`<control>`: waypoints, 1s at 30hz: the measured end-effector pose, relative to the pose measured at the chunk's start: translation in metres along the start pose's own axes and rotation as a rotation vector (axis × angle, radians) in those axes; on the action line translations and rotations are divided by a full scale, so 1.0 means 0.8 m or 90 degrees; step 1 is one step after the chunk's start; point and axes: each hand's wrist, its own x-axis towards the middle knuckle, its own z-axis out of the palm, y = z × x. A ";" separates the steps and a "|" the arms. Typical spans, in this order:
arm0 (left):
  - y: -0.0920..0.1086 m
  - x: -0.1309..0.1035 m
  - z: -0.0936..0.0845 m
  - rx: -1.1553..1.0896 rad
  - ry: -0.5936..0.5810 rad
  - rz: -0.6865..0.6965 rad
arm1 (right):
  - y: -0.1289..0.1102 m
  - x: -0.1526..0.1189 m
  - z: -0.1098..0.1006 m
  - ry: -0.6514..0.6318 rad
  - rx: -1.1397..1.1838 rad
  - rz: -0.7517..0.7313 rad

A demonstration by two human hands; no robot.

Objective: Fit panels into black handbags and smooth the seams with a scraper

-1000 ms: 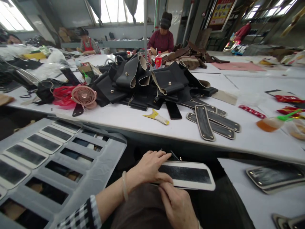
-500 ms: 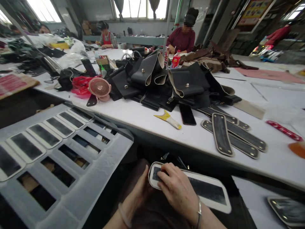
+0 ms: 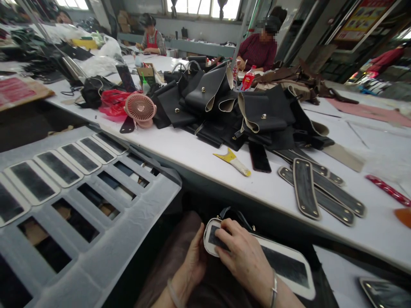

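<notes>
Over my lap lies a long rounded leather panel [image 3: 282,267], dark in the middle with a cream border. My right hand [image 3: 244,256] lies flat on its left end, fingers spread and pressing down. My left hand [image 3: 192,267] cups the same end from the left side and below, its fingers curled against the edge. A bangle shows on each wrist.
A grey rack [image 3: 80,205] with slots, several filled with similar panels, stands at the left. The white table [image 3: 199,158] carries a heap of black leather bag parts [image 3: 231,107], a pink fan [image 3: 140,109], a yellow scraper [image 3: 233,161], a phone [image 3: 258,157] and finished strips [image 3: 305,186]. Other people sit at the far side.
My hands swapped places on the panel a second ago: the right now presses its left end, the left holds the edge. Since half a second ago they have barely moved.
</notes>
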 end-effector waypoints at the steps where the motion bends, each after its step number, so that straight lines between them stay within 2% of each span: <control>1: 0.000 -0.002 0.000 0.000 0.005 0.002 | -0.001 0.001 -0.002 -0.007 -0.003 0.001; 6: 0.001 -0.008 0.001 0.023 0.000 0.010 | -0.004 0.002 0.000 0.006 0.005 0.010; 13: 0.016 -0.008 -0.009 0.072 -0.013 0.020 | 0.001 -0.009 0.016 0.118 0.084 0.024; 17: 0.024 -0.012 -0.008 0.095 -0.034 -0.034 | -0.001 -0.003 0.006 0.079 0.075 0.049; 21: 0.029 -0.016 -0.001 0.111 -0.037 -0.020 | -0.003 0.003 -0.003 0.052 0.073 0.045; 25: 0.030 -0.018 0.001 0.112 -0.058 -0.021 | -0.001 0.002 -0.006 0.052 0.078 0.044; 30: 0.032 -0.018 0.000 0.111 -0.047 -0.027 | -0.002 0.002 -0.006 0.066 0.113 0.036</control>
